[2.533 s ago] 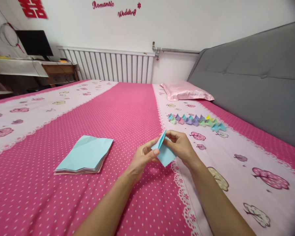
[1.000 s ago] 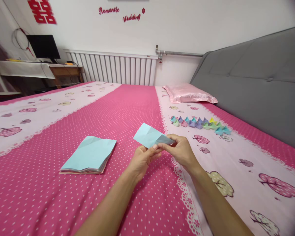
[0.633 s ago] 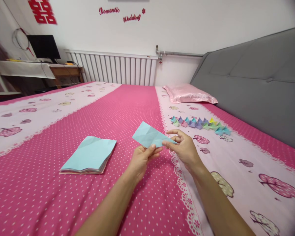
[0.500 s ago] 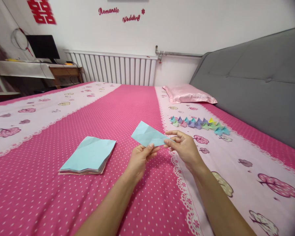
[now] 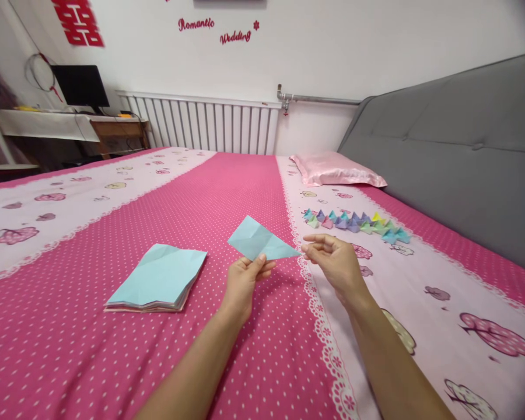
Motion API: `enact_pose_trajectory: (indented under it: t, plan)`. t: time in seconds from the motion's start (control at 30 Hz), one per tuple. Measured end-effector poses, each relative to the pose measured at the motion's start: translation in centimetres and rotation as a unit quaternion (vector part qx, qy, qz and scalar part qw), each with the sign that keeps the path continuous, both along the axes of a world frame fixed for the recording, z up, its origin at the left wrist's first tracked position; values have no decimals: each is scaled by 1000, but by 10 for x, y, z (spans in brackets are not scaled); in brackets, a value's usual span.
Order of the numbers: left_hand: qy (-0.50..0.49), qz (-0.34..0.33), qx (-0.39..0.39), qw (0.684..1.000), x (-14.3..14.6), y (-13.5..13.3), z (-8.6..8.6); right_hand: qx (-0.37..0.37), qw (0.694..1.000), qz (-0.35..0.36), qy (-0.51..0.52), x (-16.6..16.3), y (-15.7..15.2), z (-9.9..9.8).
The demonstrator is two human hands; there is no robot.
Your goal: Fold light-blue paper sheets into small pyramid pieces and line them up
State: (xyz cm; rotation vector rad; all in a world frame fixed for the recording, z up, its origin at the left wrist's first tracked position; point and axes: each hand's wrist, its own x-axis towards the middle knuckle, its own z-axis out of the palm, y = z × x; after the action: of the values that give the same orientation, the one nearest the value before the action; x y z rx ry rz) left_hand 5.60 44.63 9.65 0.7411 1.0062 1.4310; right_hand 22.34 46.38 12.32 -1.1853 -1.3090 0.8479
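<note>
A folded sheet of light blue paper (image 5: 260,240), kite-shaped with crease lines, is held in the air above the bed. My left hand (image 5: 245,281) pinches its lower edge, thumb on top and fingers underneath. At the paper's narrow right point is my right hand (image 5: 335,262), its thumb and a bent finger closed on the very tip, the forefinger raised apart. To the left lies a stack of square paper (image 5: 160,275) with a light blue sheet on top. Several small folded paper pieces (image 5: 354,221) in blue, purple, green, pink and yellow stand in rows beyond my right hand.
A pink dotted bedspread (image 5: 245,186) with pale printed bands covers the bed. At the far right are a pink pillow (image 5: 335,169) and a grey padded headboard (image 5: 455,128). Behind the bed stand a white radiator (image 5: 201,122) and a desk with a monitor (image 5: 82,86).
The folded paper and my left hand have shifted slightly left. My right hand has moved a little right, out to the paper's tip, so more of the narrow point shows.
</note>
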Motion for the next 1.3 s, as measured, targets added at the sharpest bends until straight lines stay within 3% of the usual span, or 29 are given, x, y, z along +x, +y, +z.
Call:
enact_pose_trajectory:
  t: [0.07, 0.17, 0.3, 0.5, 0.7, 0.97, 1.3]
  plan:
    - [50, 25, 7, 998, 0, -1, 1, 14, 1000, 3, -7, 0, -2, 2]
    - [103, 55, 21, 993, 0, -2, 0, -1, 998, 66, -17, -2, -8, 9]
    - [118, 47, 32, 991, 1, -3, -1, -17, 986, 160, -42, -9, -19, 18]
    - [189, 69, 84, 976, 0, -5, -1, 11, 968, 228, -106, -15, -32, 25]
    - [217, 113, 129, 961, -1, -5, -5, 41, 961, 237, -139, -18, -31, 21]
    - [76, 12, 177, 981, 4, -12, 5, 48, 979, 182, -75, -8, -10, 3]
    - [69, 1, 137, 988, 4, -9, 6, 73, 969, 223, -70, -3, -7, 5]
